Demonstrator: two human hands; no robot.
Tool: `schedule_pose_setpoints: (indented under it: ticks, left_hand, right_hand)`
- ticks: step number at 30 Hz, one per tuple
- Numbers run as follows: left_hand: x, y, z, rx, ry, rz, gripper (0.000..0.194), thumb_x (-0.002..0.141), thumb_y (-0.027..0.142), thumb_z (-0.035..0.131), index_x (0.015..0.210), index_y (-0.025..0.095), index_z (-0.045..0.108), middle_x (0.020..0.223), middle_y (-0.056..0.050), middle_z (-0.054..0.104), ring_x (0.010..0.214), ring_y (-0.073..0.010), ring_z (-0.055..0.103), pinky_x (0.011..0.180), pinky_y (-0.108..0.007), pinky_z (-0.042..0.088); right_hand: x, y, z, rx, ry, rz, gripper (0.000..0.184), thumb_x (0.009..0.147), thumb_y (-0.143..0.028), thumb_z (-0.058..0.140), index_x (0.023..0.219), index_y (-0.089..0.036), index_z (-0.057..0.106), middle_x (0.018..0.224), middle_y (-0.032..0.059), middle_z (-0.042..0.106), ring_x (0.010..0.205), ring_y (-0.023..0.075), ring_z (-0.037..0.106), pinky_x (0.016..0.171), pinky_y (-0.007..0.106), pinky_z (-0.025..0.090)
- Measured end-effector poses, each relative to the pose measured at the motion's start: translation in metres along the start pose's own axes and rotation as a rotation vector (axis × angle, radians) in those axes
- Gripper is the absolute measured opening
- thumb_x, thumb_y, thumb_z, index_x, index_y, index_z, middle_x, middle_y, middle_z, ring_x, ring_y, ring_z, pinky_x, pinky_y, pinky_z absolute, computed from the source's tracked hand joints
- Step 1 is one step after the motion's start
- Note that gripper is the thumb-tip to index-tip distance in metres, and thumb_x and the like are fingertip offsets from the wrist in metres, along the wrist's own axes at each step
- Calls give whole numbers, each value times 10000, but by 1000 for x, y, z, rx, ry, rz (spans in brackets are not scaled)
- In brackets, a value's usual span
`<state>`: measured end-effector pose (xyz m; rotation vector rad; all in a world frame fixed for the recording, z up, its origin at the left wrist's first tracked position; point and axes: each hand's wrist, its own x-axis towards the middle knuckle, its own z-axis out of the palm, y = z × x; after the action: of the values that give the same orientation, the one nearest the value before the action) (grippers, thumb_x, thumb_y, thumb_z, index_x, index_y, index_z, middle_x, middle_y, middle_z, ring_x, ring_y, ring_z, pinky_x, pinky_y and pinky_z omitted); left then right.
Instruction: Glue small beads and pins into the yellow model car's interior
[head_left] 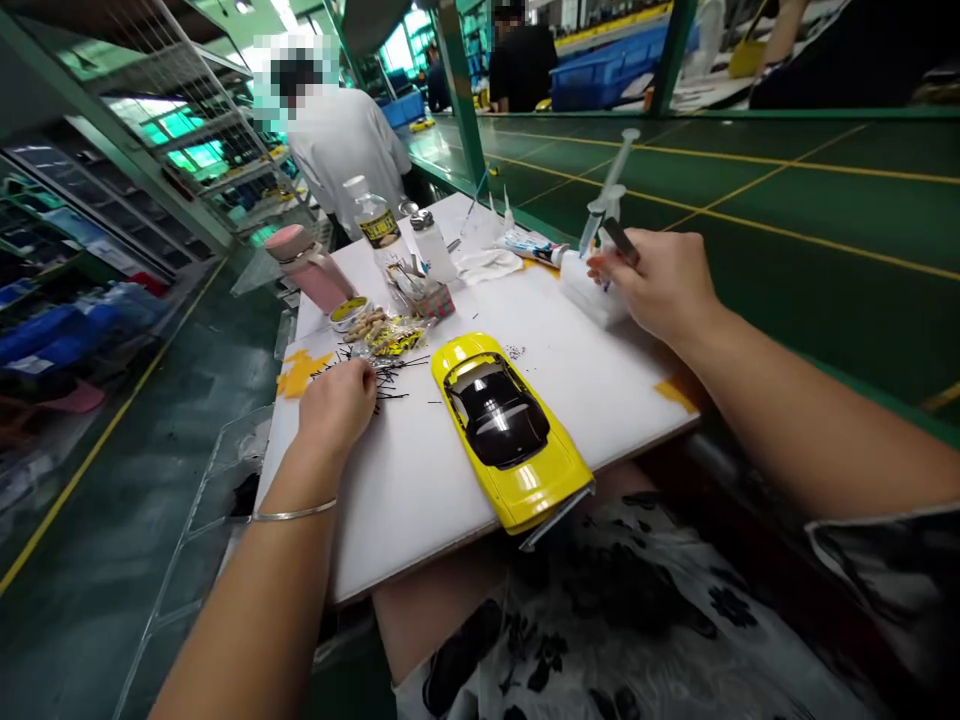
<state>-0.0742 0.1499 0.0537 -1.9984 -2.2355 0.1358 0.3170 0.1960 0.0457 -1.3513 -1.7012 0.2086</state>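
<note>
A yellow model car body (532, 480) with a dark window piece lies on the white board between my hands. My left hand (337, 405) rests at the board's left side with its fingers curled, beside several thin black strips (390, 375); what its fingers hold, if anything, is hidden. At the right edge, my right hand (664, 280) is closed around dark metal tweezers (621, 242), over a whitish translucent block (589, 295). Right behind those fingers, a syringe (604, 190) stands tilted upright. Tiny dark bits (516, 352) lie beside the car.
Behind the strips are a pink flask (311, 268), a tape roll (349, 312), a plastic bottle (379, 225), a metal-topped bottle (433, 245) and a small patterned box (436, 302). A glue tube (534, 248) lies near a white cloth (487, 265). A person (345, 150) in white is ahead.
</note>
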Motion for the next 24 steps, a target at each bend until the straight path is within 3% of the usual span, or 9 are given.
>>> schedule_pose_setpoints:
  ticks: [2, 4, 7, 9, 12, 14, 18, 20, 24]
  left_hand:
    - [-2, 0, 0, 17, -8, 0, 323, 982, 289, 423, 1095, 183, 706, 1144, -182, 744, 1064, -374, 687, 846, -443, 514]
    - [-4, 0, 0, 28, -27, 11, 309, 973, 314, 464, 1098, 180, 713, 1152, -183, 746, 1070, -378, 686, 843, -436, 514]
    - [-5, 1, -1, 48, -47, 16, 295, 949, 289, 500, 1106, 183, 727, 1138, -179, 753, 1059, -385, 688, 833, -436, 517]
    - [-5, 1, -2, 62, -46, 13, 305, 941, 259, 489, 1104, 185, 735, 1117, -179, 755, 1047, -391, 686, 829, -445, 519]
    - [-5, 2, -2, 72, -33, 12, 312, 937, 236, 477, 1099, 182, 739, 1117, -181, 751, 1046, -389, 683, 847, -455, 520]
    - [-5, 3, -2, 65, -14, 10, 304, 938, 226, 475, 1088, 183, 736, 1128, -177, 747, 1049, -377, 683, 863, -456, 517]
    - [-6, 0, -3, 1, 52, -26, 258, 926, 243, 506, 1030, 188, 735, 1088, -179, 749, 1012, -390, 689, 820, -461, 511]
    - [-8, -3, -5, -58, 103, -41, 240, 907, 248, 536, 1029, 188, 733, 1054, -172, 757, 986, -395, 693, 799, -460, 502]
    - [-16, -9, -11, -219, 263, -27, 382, 909, 248, 538, 1267, 213, 666, 1059, -96, 771, 953, -322, 698, 819, -427, 497]
  right_hand:
    - [4, 0, 1, -73, 10, 63, 275, 1018, -356, 660, 835, -153, 627, 835, 19, 762, 874, 157, 688, 931, 308, 460]
    - [8, 0, 2, -81, 36, 96, 273, 1034, -380, 632, 901, -149, 571, 794, -29, 736, 812, 103, 675, 877, 255, 451]
    - [9, 0, 0, 120, 38, 102, 319, 1063, -475, 557, 1007, -163, 524, 735, -80, 666, 706, 66, 660, 758, 210, 474]
    - [5, -5, -4, 305, 56, 46, 354, 1055, -559, 544, 1076, -207, 509, 842, -60, 668, 783, 87, 694, 740, 220, 539]
    - [-7, -18, -14, 446, 115, -51, 347, 1036, -615, 540, 1104, -276, 502, 1012, -21, 678, 950, 104, 695, 885, 279, 608]
    - [-19, -30, -21, 464, 126, -40, 316, 1036, -613, 536, 1049, -298, 517, 1021, -10, 700, 925, 104, 683, 936, 300, 607]
    - [-51, -48, -29, 602, 136, 61, 283, 1003, -548, 651, 955, -286, 554, 948, 14, 729, 864, 158, 716, 823, 335, 622]
    - [-67, -51, -34, 693, 110, 156, 242, 984, -480, 692, 1052, -281, 571, 861, 7, 738, 834, 190, 739, 751, 343, 615]
    - [-97, -46, -47, 738, -58, 332, 363, 986, -326, 659, 1317, -301, 512, 761, -4, 747, 632, 187, 684, 542, 298, 510]
